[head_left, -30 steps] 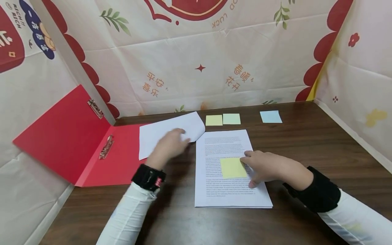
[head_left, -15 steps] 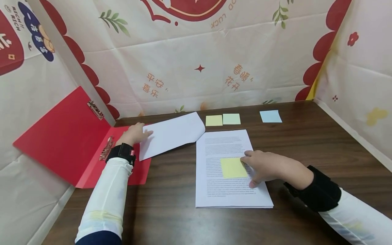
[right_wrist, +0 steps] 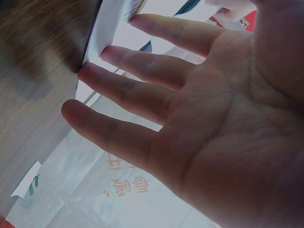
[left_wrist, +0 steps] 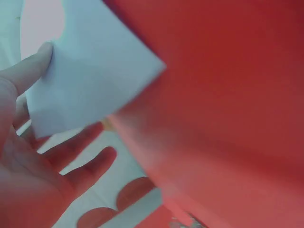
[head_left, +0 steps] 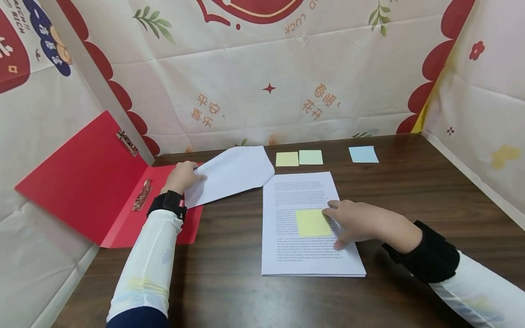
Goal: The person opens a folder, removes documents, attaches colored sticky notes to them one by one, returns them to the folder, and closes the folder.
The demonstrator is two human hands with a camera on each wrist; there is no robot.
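My left hand pinches the left edge of a loose white sheet and holds it raised above the open red folder. In the left wrist view the thumb lies on the sheet with the fingers beneath it. My right hand rests flat on a stack of printed pages. Its index fingertip touches a yellow sticky note stuck on the top page. The right wrist view shows the fingers straight and spread by the stack's edge.
Yellow, green and blue sticky notes lie in a row at the back of the dark wooden table. The folder's cover leans on the left wall, and its metal clip is exposed. Patterned cloth walls enclose three sides.
My left hand moved from the sheet's right part to its left edge, took hold and lifted it slightly over the folder. The right hand stayed on the stack.
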